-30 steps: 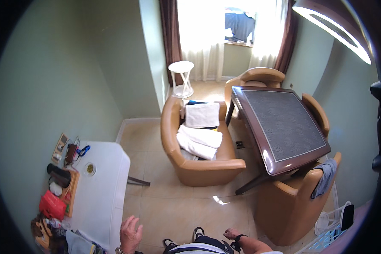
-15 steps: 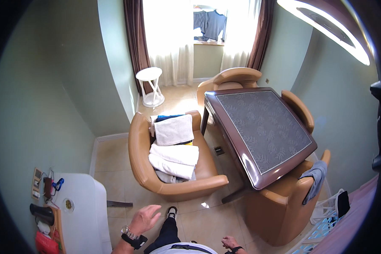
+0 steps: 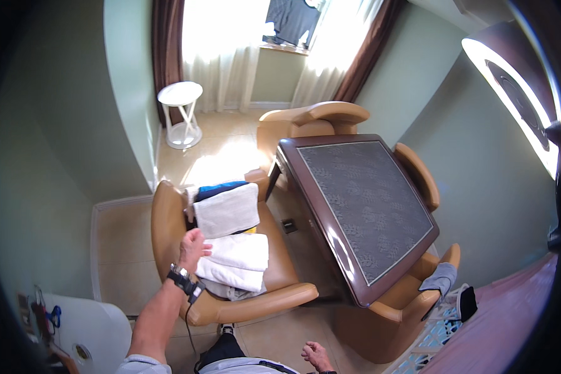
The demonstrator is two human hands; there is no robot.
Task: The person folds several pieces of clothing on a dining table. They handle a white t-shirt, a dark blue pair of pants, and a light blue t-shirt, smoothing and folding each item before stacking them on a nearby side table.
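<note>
My left hand [image 3: 193, 248], reaching out with loosely bent fingers, is at the left edge of the folded white towels [image 3: 234, 258] on the tan armchair [image 3: 280, 240]. Nothing shows in its grasp; whether the fingertips touch the cloth I cannot tell. Behind the white pile lies a folded light-grey towel [image 3: 229, 210], with blue cloth [image 3: 221, 189] at its far side. Grey cloth [image 3: 221, 289] peeks out under the near end. My right hand [image 3: 316, 355] hangs low near my body, its fingers half curled and apart, holding nothing visible.
To the right stands a dark-framed table [image 3: 368, 206] with a grey patterned top and tan chairs around it. A grey cloth [image 3: 441, 278] drapes over the near-right chair. A white side table [image 3: 184, 124] is by the curtains, and a white cabinet [image 3: 100, 330] sits at lower left.
My left hand has moved forward from above the floor to the towels on the armchair. My view has come closer to that armchair and tilted. The right hand stays low.
</note>
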